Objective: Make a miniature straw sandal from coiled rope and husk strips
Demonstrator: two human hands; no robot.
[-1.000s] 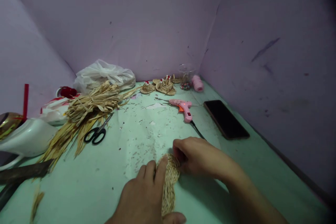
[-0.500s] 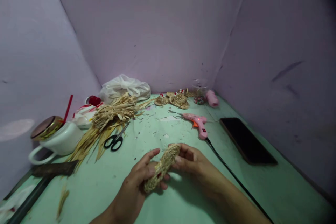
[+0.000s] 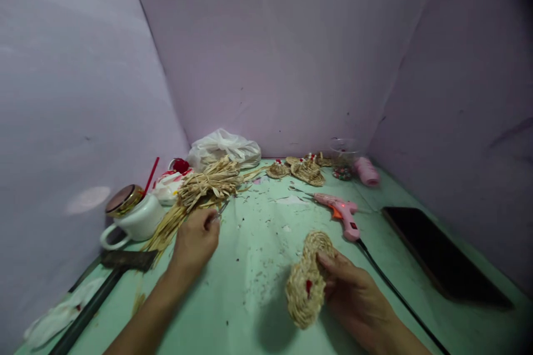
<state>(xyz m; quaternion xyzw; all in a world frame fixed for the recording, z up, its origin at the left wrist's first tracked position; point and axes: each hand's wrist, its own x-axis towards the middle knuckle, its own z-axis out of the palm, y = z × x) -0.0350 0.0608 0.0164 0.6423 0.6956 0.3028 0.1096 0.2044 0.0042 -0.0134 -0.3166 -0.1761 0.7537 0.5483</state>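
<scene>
My right hand [image 3: 353, 294] grips a small braided straw slipper sole [image 3: 303, 294] at its side, thumb on top. The sole narrows at the middle and carries a red spot on its lower half. My left hand [image 3: 195, 238] is closed over the handles of the scissors [image 3: 224, 208], beside the straw bundle. Only the scissors' blades show past the fingers; the black handles are hidden. A pink glue gun [image 3: 339, 209] with a lit red light lies beyond my right hand, its black cord running toward me.
At the left are the bundle of dried straw [image 3: 212, 180], a white cup [image 3: 144, 221] with a gold-rimmed jar, and a hammer [image 3: 129, 259]. Finished straw pieces [image 3: 308, 172], a clear tub [image 3: 343, 158] and pink thread [image 3: 367, 172] stand at the back. A phone [image 3: 441, 255] lies right.
My left hand has let go of the straw sole and moved forward and left onto the scissors. My right hand now holds the sole alone, farther right and turned flatter toward me. The view has shifted.
</scene>
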